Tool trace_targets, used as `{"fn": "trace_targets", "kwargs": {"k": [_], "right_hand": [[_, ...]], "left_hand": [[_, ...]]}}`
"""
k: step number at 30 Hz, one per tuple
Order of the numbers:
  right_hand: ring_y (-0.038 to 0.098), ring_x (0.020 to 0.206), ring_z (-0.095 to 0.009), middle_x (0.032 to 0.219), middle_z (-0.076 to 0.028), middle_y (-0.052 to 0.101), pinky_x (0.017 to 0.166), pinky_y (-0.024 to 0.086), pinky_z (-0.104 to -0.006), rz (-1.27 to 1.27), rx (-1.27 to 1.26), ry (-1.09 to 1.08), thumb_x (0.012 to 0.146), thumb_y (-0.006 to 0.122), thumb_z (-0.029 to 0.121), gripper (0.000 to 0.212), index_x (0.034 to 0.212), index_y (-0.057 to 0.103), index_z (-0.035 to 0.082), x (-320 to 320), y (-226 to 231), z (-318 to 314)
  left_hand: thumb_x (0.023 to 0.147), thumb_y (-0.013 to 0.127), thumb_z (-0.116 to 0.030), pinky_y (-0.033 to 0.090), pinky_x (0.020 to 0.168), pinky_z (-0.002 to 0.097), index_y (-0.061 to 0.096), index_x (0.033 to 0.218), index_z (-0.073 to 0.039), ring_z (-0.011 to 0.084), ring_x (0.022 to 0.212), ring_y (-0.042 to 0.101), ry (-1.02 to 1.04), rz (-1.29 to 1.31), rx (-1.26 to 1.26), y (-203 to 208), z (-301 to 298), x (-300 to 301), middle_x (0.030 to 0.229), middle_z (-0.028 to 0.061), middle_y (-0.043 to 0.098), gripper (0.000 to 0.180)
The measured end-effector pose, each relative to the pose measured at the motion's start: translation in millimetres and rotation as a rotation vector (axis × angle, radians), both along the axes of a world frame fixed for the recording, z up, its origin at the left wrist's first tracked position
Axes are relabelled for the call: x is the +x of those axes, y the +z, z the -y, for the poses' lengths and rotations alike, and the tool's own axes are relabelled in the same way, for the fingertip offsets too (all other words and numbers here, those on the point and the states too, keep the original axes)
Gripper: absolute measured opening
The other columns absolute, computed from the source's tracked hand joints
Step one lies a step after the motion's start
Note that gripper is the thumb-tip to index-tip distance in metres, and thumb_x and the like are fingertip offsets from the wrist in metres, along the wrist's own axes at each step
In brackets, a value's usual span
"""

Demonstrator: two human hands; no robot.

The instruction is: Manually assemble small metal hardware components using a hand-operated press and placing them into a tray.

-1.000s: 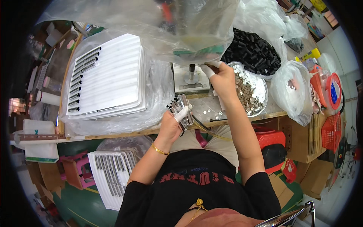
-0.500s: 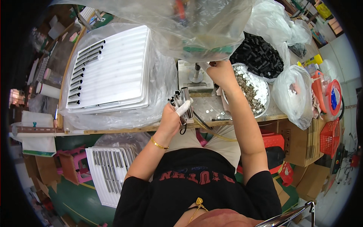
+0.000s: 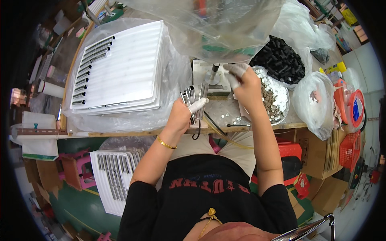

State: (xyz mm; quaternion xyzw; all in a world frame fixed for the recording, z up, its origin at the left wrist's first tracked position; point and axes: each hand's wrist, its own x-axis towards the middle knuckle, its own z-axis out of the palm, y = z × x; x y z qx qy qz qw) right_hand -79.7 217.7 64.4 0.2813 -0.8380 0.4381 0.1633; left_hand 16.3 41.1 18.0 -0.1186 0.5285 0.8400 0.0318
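Working at the block [image 3: 199,73], our two hands, with pale covers on some digits

Item: left hand [image 3: 180,115], closed round a bundle of slim metal tubes [image 3: 186,98], its covered thumb laid across them. We hold the bundle just in front of the block, over the near edge of the bench [image 3: 215,108].

Item: right hand [image 3: 248,87], raised just right of the block, near a dark-topped post [image 3: 216,67] that stands in a round metal seat [image 3: 210,78]. Its fingertips are blurred; how far apart they are, and whether they pinch a small piece, we cannot tell.

Item: discs [image 3: 277,96], many, in a clear bowl [image 3: 288,107] right of that hand; a few more loose on the bench.

Item: black pieces [image 3: 280,62], heaped behind the bowl.

Item: white trays [image 3: 132,74], stacked at our left, more tubes along the top one's left edge.

Item: clear sheet [image 3: 237,38], hanging behind and above the block, hiding what lies beyond.

Stage, in our judgement: pieces handled singly at the seat, the bundle serving as supply. The next move, we judge, calls for careful right fingertips near the post, and a left grip firm enough that no tube slips
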Motion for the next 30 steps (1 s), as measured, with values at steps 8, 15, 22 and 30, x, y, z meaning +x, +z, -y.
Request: {"fn": "trace_targets", "kwargs": {"k": [8,15,22,30], "right_hand": [[0.061,0.077,-0.026,0.105,-0.012,0.061,0.064,0.052,-0.0328,-0.538,0.241,0.110,0.065,0.064,-0.001,0.040,0.103,0.068,0.009,17,-21,-8],[0.061,0.091,-0.014,0.105,-0.007,0.065,0.082,0.047,-0.0273,0.364,-0.680,-0.091,0.082,0.066,0.002,0.024,0.106,0.065,0.004,-14,-51,-1],[0.058,0.087,-0.010,0.099,-0.002,0.066,0.082,0.043,-0.0257,0.584,-1.045,0.083,0.087,0.066,0.009,0.017,0.102,0.063,0.001,-24,-39,19],[0.057,0.083,-0.008,0.094,0.000,0.065,0.077,0.042,-0.0237,0.584,-1.062,0.082,0.088,0.065,0.012,0.019,0.103,0.063,0.001,-20,-37,15]], "left_hand": [[0.077,0.078,-0.024,0.049,0.068,0.0260,0.060,0.103,-0.001,0.0107,0.079,0.059,-0.147,-0.075,-0.178,-17,9,-29,0.090,0.0031,0.064,0.038],[0.061,0.083,-0.035,0.047,0.078,0.0407,0.057,0.076,0.002,0.0310,0.098,0.050,0.064,-0.555,-1.360,-20,9,-80,0.077,0.0128,0.061,0.048],[0.069,0.078,-0.028,0.048,0.081,0.0373,0.066,0.087,-0.001,0.0294,0.096,0.055,-0.007,-0.400,-1.340,-21,-5,-87,0.092,0.0142,0.063,0.035],[0.068,0.077,-0.027,0.049,0.078,0.0380,0.065,0.083,0.000,0.0304,0.092,0.057,0.046,-0.468,-1.338,-33,-1,-82,0.087,0.0141,0.064,0.033]]}}
